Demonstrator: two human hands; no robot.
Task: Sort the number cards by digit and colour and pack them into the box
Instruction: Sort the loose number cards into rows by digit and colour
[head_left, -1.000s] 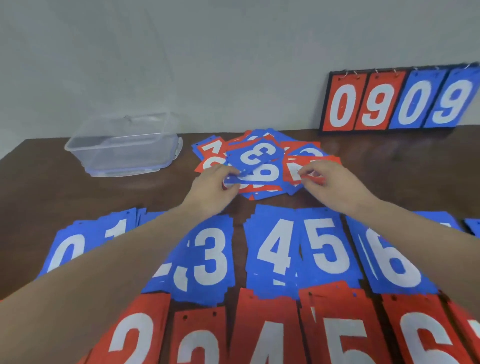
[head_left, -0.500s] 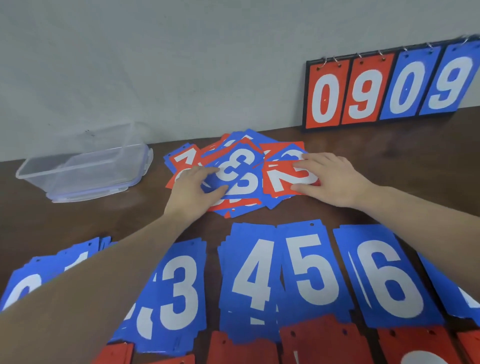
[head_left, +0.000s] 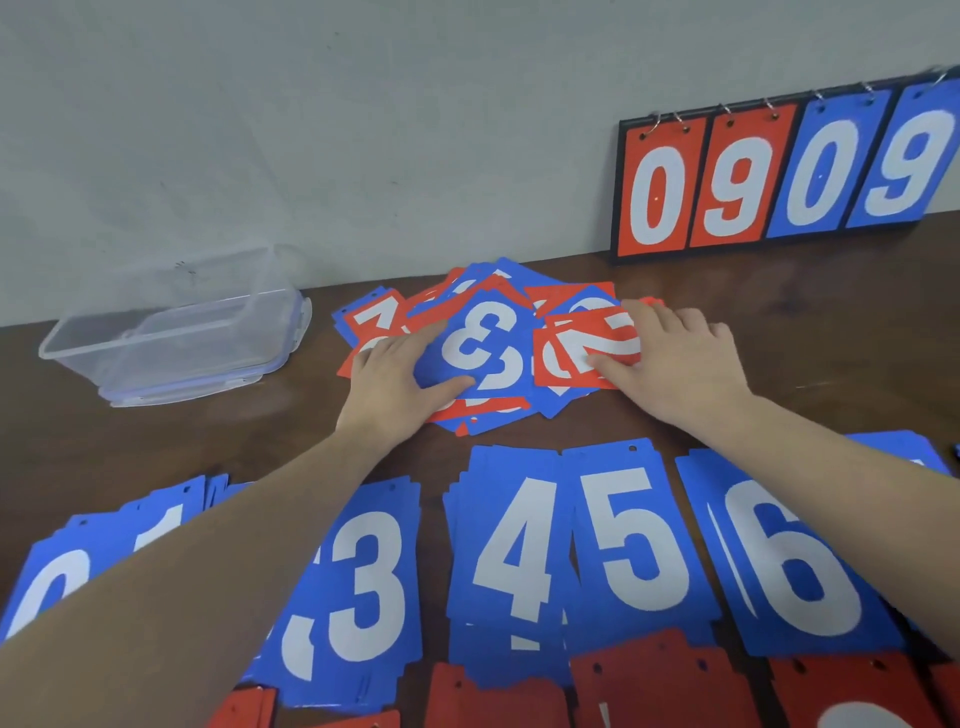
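Note:
A mixed heap of red and blue number cards (head_left: 483, 291) lies at mid-table. On top is a blue card with a 3 (head_left: 480, 351); my left hand (head_left: 397, 382) holds its left edge between thumb and fingers. My right hand (head_left: 675, 358) pinches a red card with a 2 (head_left: 587, 345) at the heap's right side. Sorted blue piles lie in a row nearer me: 0 (head_left: 47, 587), 1 (head_left: 161, 519), 3 (head_left: 363, 587), 4 (head_left: 511, 545), 5 (head_left: 631, 535), 6 (head_left: 789, 561). Red piles (head_left: 660, 680) show along the bottom edge. The clear plastic box (head_left: 171, 332) stands at the left, with nothing inside.
A flip scoreboard (head_left: 779, 176) reading 0 9 0 9 leans against the grey wall at the back right. The brown table (head_left: 831, 338) shows bare wood to the right of the heap and between the box and the blue piles.
The camera tilted up, so the red piles slid mostly out of view. Both hands shifted onto the heap: the left onto the blue 3 card, the right onto the red 2 card.

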